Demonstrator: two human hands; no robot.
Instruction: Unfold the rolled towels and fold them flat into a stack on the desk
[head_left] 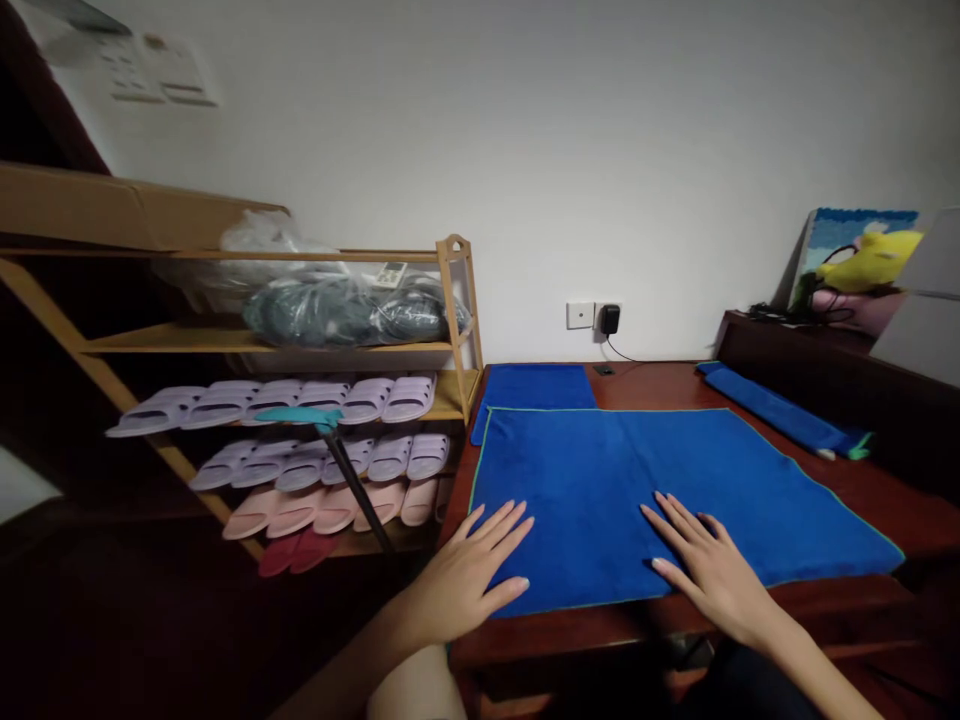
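Observation:
A blue cloth (585,480) with green edging lies spread out on the reddish-brown wooden table (660,378). My left hand (472,570) rests flat near its left front corner, fingers stretched and thumb apart. On the front part of the cloth, right of the middle, lies my right hand (701,565), palm down with the fingers spread. Neither hand holds anything. Behind the spread cloth, a second blue cloth (536,382) sits partly covered at the back left. Along the right side is a narrow folded blue cloth (780,408).
Left of the table stands a wooden rack (457,330) with rows of slippers (300,465) and plastic-wrapped items (345,310). A pole with a turquoise top (330,418) leans before it. A black adapter (610,320) is plugged into the wall. A yellow plush toy (870,262) sits at right.

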